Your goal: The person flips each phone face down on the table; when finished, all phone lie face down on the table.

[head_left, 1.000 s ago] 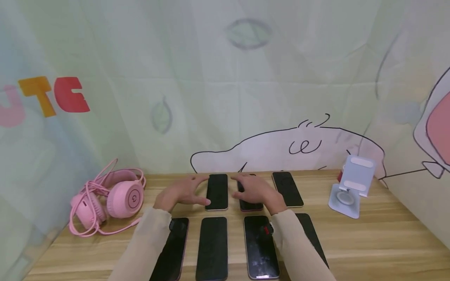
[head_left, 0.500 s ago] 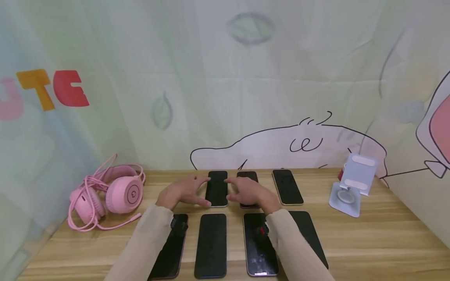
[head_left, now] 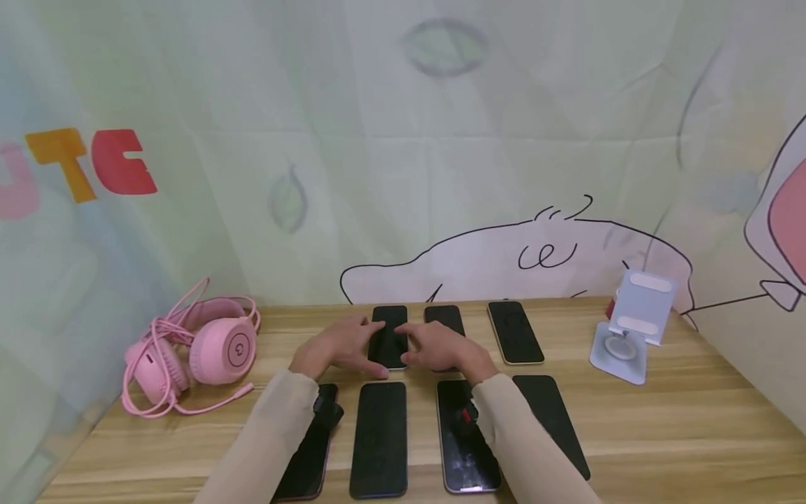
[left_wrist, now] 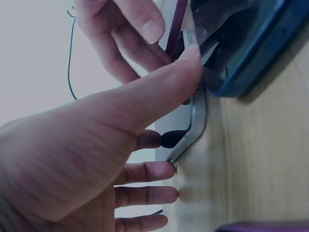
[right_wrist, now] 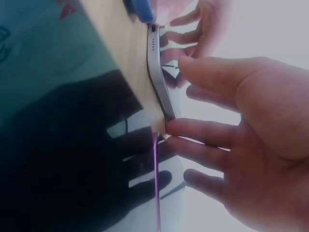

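Observation:
Dark-screened phones lie flat on the wooden table in two rows. At the left of the back row is a silver-edged phone [head_left: 388, 343], with a hand at either side. My left hand [head_left: 340, 346] has its fingers extended along the phone's left edge, its thumb by the near end. From the right, my right hand [head_left: 441, 346] reaches over the neighbouring phone [head_left: 446, 316], fingertips at the silver phone's right edge. Fingers of both hands look straight in the wrist views, the silver frame [left_wrist: 199, 116] between thumb and fingers on the left. Exact contact is hard to tell.
A third back-row phone [head_left: 515, 332] lies to the right. Several larger phones, including a middle one [head_left: 379, 441], form the front row beneath my forearms. Pink headphones [head_left: 220, 350] with a coiled cable sit left; a pale folding stand [head_left: 632, 325] stands right.
My right hand has moved left, from the middle back-row phone to the right edge of the silver-edged one. My left hand has shifted slightly right and nearer, toward that phone's near end.

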`<action>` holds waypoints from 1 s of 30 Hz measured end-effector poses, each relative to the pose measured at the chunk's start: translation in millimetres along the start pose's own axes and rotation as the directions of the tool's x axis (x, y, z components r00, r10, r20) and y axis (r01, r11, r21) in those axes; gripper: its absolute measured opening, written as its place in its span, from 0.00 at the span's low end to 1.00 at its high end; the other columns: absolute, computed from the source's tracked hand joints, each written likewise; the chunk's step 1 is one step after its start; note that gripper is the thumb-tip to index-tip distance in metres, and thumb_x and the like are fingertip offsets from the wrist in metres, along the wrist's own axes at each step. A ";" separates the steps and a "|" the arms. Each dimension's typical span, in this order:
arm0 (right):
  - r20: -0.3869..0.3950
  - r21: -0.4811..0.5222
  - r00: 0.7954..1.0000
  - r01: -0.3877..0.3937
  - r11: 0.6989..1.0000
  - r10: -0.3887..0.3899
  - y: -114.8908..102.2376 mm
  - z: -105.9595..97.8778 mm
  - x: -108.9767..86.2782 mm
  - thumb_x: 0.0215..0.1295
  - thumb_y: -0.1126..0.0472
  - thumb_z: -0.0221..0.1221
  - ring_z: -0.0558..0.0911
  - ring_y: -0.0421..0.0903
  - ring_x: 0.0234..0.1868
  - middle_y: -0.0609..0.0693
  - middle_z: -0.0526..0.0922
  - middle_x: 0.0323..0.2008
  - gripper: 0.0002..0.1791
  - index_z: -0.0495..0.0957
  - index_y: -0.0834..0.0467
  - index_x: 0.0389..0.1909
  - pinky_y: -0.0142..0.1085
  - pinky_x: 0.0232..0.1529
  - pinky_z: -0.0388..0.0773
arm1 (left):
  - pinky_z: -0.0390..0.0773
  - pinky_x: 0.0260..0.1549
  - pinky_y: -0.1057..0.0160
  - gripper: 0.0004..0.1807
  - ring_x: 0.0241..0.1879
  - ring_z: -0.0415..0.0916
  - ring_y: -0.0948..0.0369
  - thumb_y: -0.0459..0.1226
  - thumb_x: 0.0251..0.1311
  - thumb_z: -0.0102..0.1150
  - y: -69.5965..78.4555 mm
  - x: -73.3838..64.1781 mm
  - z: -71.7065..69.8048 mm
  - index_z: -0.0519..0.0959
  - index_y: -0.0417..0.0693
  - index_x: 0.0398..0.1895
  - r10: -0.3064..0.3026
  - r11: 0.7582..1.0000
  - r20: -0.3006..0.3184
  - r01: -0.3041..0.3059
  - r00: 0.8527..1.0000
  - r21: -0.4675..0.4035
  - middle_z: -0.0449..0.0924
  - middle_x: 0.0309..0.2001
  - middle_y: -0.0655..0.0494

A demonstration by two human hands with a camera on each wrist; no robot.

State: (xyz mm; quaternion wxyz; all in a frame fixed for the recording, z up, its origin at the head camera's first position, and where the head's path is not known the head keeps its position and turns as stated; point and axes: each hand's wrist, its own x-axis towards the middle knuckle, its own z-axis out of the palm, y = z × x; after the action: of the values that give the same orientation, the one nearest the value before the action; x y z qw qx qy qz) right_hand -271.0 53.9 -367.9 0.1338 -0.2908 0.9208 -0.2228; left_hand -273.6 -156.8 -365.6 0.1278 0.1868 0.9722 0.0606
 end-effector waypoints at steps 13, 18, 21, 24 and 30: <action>-0.057 0.181 0.997 -0.045 0.982 0.056 -0.7 1.5 5.5 0.69 0.67 0.59 0.77 0.51 0.42 0.58 0.79 0.53 0.27 0.71 0.54 0.69 0.44 0.43 0.76 | 0.69 0.62 0.45 0.57 0.59 0.68 0.48 0.65 0.46 0.71 1.4 5.7 4.4 0.62 0.46 0.76 0.023 1.000 -0.023 -0.024 0.999 -0.019 0.66 0.67 0.38; -0.079 0.372 0.988 -0.094 0.923 0.132 -1.1 2.8 6.2 0.69 0.68 0.58 0.76 0.56 0.54 0.64 0.75 0.63 0.27 0.72 0.53 0.68 0.54 0.59 0.73 | 0.68 0.63 0.45 0.58 0.59 0.68 0.48 0.64 0.46 0.71 1.6 5.9 4.1 0.62 0.44 0.76 0.025 0.999 -0.021 -0.026 0.999 -0.029 0.66 0.67 0.38; -0.080 0.449 0.983 -0.112 0.887 0.165 0.1 3.6 7.1 0.69 0.68 0.58 0.75 0.57 0.55 0.64 0.76 0.62 0.27 0.72 0.52 0.68 0.56 0.60 0.71 | 0.68 0.63 0.43 0.58 0.60 0.67 0.47 0.64 0.46 0.72 2.2 5.1 4.1 0.62 0.44 0.76 0.016 0.999 -0.022 -0.017 1.000 -0.039 0.65 0.68 0.38; -0.080 0.506 0.978 -0.126 0.853 0.192 2.9 5.3 8.6 0.68 0.69 0.58 0.75 0.57 0.55 0.62 0.77 0.60 0.26 0.74 0.51 0.67 0.57 0.60 0.71 | 0.68 0.62 0.42 0.59 0.61 0.67 0.47 0.64 0.45 0.72 3.0 3.6 4.6 0.62 0.44 0.76 0.007 0.999 -0.025 -0.008 1.000 -0.043 0.64 0.68 0.38; -0.110 0.558 0.970 -0.120 0.821 0.216 5.9 5.9 9.4 0.68 0.71 0.57 0.76 0.57 0.56 0.61 0.77 0.60 0.25 0.77 0.51 0.64 0.57 0.61 0.70 | 0.68 0.62 0.41 0.59 0.62 0.67 0.46 0.65 0.44 0.72 4.4 1.9 2.9 0.61 0.43 0.75 0.008 0.998 -0.029 -0.010 1.000 -0.067 0.64 0.69 0.38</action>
State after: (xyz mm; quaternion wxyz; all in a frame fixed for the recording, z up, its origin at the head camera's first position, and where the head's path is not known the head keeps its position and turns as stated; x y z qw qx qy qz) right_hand -279.0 50.7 -377.0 0.1524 -0.1380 0.8485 -0.4877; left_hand -272.9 -151.8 -368.1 0.1198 0.1860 0.9704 0.0963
